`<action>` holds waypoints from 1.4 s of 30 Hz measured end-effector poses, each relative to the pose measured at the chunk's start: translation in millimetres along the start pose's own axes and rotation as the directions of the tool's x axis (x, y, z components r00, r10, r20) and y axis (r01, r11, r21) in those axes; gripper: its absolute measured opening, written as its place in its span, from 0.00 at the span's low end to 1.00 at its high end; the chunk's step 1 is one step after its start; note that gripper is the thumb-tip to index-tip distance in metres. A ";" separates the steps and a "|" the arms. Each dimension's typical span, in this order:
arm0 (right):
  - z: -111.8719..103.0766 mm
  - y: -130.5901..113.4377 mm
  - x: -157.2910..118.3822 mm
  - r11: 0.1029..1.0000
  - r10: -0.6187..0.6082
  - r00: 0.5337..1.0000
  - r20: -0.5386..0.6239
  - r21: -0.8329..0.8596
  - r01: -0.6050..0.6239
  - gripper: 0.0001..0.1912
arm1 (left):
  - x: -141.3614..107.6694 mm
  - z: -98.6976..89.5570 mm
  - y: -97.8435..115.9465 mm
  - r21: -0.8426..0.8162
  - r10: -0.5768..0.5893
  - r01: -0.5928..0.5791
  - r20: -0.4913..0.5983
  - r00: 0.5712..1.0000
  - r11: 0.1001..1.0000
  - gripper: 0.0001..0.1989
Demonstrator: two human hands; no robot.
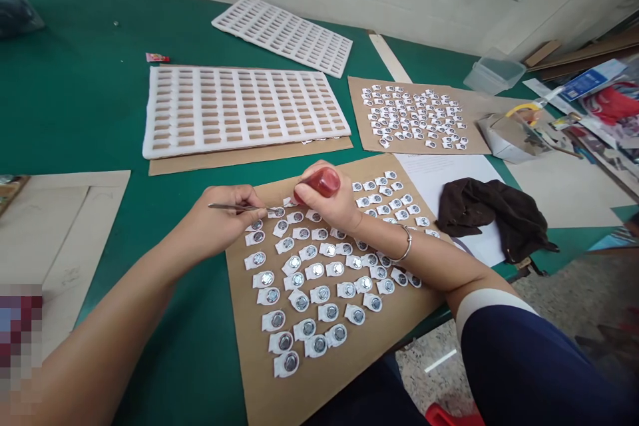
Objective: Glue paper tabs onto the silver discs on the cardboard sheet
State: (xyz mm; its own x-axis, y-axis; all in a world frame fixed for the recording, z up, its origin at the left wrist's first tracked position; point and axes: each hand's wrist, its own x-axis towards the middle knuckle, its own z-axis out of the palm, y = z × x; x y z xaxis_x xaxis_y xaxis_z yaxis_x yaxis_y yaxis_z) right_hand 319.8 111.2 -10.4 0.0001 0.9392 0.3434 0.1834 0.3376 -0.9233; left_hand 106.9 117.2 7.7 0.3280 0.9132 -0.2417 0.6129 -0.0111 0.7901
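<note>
The left hand (pixel 227 219) pinches a pair of metal tweezers (pixel 222 206) between thumb and fingers, the back end sticking out to the left and the tips pointing right. Those tips reach a white tab (pixel 278 212) with a round silver disc, which lies on a brown cardboard sheet (pixel 349 359) just beyond the left fingertips, near the sheet's far left corner

The right hand (pixel 334 196) is closed around a dark red object (pixel 323 181) with a rounded, glossy top – its lower end is hidden by the fingers, so whether it is a bottle or a tool handle is hard to say. It is held tilted, just right of the tab, and the two hands are close together but apart. A bangle (pixel 407 243) circles the right wrist

Similar tabs (pixel 319 293) lie in loose rows on the sheet, below the hands and to their right, discs facing up. Beyond, on the green worktop (pixel 74 93), a white slotted tray (pixel 174 152) rests on cardboard, with a second slotted tray (pixel 329 69) behind it. Farther right is another cardboard sheet (pixel 358 116) bearing many small tabs – and nearer, a dark brown cloth (pixel 469 206) lies partly over white paper (pixel 424 180)
</note>
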 end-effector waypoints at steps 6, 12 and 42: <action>-8.3 -21.3 21.2 0.931 0.210 0.977 0.033 0.298 -0.210 0.18 | -6.8 -0.5 9.1 0.061 0.077 -0.072 -0.078 0.994 0.996 0.15; -10.4 -22.4 32.7 0.865 0.268 0.961 0.062 0.424 -0.269 0.20 | -47.5 17.3 11.8 0.065 0.143 -0.130 -0.273 0.951 0.989 0.11; -24.4 -49.7 15.9 0.880 0.248 0.958 0.141 0.380 -0.284 0.22 | -69.2 40.1 -23.6 0.243 0.227 -0.153 -0.312 0.923 0.958 0.10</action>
State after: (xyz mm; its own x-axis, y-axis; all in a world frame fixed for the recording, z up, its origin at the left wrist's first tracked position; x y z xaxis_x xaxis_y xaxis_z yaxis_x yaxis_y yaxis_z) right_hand 334.6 107.8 45.2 -0.0932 0.9928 0.0756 -0.2125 0.0544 -0.9756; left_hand 98.6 37.9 -16.8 0.2175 0.9671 0.1321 0.7117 -0.2497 0.6566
